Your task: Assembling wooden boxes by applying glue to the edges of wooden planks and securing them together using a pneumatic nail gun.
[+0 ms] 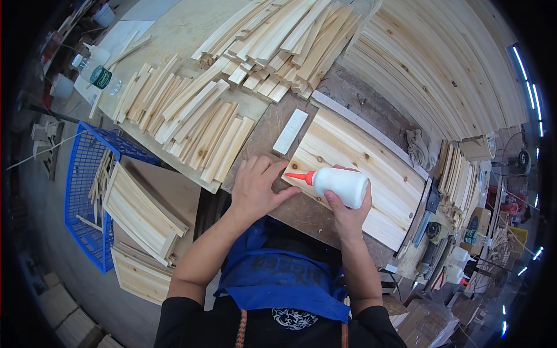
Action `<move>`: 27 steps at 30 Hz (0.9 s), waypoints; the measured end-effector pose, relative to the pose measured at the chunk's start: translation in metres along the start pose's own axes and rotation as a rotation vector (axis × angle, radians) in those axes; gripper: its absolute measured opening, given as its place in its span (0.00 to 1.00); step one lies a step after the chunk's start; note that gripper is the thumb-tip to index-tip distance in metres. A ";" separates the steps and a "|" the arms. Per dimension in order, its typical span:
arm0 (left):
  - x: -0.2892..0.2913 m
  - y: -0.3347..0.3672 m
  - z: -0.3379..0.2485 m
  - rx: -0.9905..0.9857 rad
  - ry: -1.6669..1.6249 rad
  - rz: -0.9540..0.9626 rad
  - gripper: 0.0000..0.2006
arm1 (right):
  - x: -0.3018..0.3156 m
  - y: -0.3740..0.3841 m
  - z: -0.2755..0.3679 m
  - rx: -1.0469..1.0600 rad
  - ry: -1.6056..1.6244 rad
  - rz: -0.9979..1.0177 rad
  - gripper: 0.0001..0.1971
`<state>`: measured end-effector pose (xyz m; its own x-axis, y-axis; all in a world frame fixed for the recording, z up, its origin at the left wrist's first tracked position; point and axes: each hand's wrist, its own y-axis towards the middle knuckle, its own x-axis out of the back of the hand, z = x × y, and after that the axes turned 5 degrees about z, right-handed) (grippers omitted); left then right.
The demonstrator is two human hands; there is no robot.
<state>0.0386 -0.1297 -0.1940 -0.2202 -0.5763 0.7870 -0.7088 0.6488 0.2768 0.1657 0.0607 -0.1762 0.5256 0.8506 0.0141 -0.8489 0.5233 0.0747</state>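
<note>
A white squeeze bottle with a red pointed nozzle lies tilted in my right hand, its fingers wrapped round it. The nozzle tip points left, at the left edge of a knotty pine panel lying on the brown work surface. Whether glue comes out cannot be seen. My left hand rests by that same edge, thumb and forefinger spread either side of the panel's near-left corner, holding nothing I can see. A short pale wooden block lies just beyond my left fingers.
Piles of wooden strips cover the bench at left and far side. Stacked pine panels stand at far right. A pale straight rail borders the panel. Down at left are a blue plastic crate and leaning panels.
</note>
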 end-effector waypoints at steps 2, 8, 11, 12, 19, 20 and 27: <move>0.000 0.000 0.000 -0.004 -0.001 -0.003 0.31 | 0.000 0.001 0.000 0.003 -0.002 -0.005 0.33; 0.000 -0.001 0.000 0.006 0.006 0.002 0.30 | 0.000 -0.001 0.003 0.037 -0.049 0.036 0.32; 0.000 0.000 0.000 0.005 0.006 0.004 0.31 | 0.000 -0.001 0.003 0.030 -0.044 0.039 0.32; 0.000 0.000 0.000 0.004 0.006 0.001 0.31 | 0.000 -0.001 0.003 0.028 -0.042 0.041 0.32; 0.000 0.001 0.000 -0.010 0.005 -0.005 0.30 | 0.001 0.012 0.001 0.034 -0.031 0.000 0.31; 0.000 0.001 0.000 -0.012 0.004 -0.003 0.30 | 0.001 0.015 0.000 0.041 -0.036 -0.011 0.31; 0.000 -0.002 0.001 -0.020 0.027 0.010 0.30 | 0.004 0.035 -0.005 0.063 -0.037 -0.043 0.28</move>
<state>0.0393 -0.1314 -0.1956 -0.2088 -0.5566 0.8041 -0.6930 0.6644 0.2799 0.1377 0.0831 -0.1781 0.5641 0.8244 0.0465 -0.8209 0.5539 0.1388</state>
